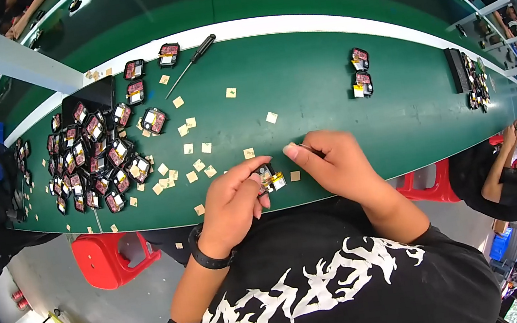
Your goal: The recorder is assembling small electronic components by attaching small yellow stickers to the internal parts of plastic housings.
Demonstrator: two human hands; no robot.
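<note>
My left hand [231, 198], with a black band on its wrist, is closed around a small black-cased electronic module [267, 179]. A silvery, yellow-edged battery pouch [279, 180] sticks out of its right side. To the right of the module, and apart from it, my right hand [333, 163] is closed in a pinch, thumb against the bent forefinger. Whatever it may hold is too small or hidden to make out. Small cream square pieces lie near both hands, one square [295, 175] between them and another square [249, 153] just beyond the left fingers.
A heap of similar modules [98, 151] covers the left of the green table [300, 83], beside a dark tray [105, 94]. A screwdriver [194, 59] lies at the back. Two modules [363, 84] sit to the right. Red stools [104, 259] stand below; co-workers [516, 158] sit at both sides.
</note>
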